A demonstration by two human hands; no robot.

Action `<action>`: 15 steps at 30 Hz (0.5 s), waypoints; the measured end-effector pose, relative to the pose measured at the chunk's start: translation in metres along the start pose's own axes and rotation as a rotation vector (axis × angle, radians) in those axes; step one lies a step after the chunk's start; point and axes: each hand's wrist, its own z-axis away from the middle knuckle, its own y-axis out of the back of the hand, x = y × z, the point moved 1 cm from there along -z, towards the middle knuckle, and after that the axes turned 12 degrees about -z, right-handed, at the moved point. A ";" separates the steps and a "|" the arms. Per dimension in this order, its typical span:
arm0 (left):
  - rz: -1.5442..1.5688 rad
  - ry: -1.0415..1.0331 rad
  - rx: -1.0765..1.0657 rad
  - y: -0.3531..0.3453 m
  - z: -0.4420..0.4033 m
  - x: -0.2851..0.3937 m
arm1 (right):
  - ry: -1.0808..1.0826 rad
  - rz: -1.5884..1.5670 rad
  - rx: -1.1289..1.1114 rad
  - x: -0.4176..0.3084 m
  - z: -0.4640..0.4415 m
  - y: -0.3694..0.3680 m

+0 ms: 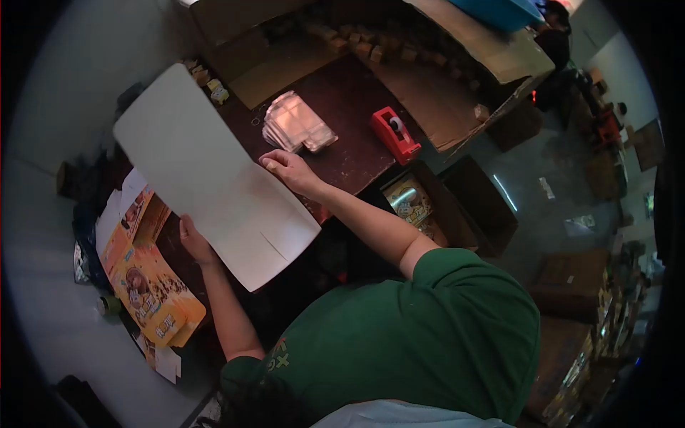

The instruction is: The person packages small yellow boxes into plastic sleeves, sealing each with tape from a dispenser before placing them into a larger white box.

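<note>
Nearest is the person's green shirt (399, 342), with both bare forearms reaching out from its sleeves. Between the hands is a big white sheet (207, 164) of card, held up at a slant over the near edge of the table, its plain side showing and a short slit near its lower end. The left hand (196, 241) is at the sheet's left edge, thumb raised; its fingers are partly hidden, so I cannot tell how tightly it grips. The right hand (291, 171) has a narrow grip, pinching the opposite edge between thumb and curled fingers

To the left lie orange printed cartons (153, 289), overlapping each other. Just past the right hand, a pile of shiny clear packs (296, 118) rests on the dark red table (353, 89), and a red tape dispenser (394, 135) stands to the right of it. Below the table's right end, an open box (460, 232) holds yellow printed packs (410, 200)

Beyond, a large cardboard box (442, 107) lies open with small brown blocks (371, 50) inside. A blue basin (503, 11) sits above it, and another person (556, 43) is farther off, near the top right
</note>
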 end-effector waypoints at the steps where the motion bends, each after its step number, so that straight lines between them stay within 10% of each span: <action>1: -0.027 -0.020 0.013 0.000 -0.014 0.004 | 0.006 0.015 -0.006 -0.003 0.002 0.006; 15: 0.164 0.093 -0.060 -0.005 -0.058 -0.026 | 0.035 0.448 0.290 -0.075 0.085 0.138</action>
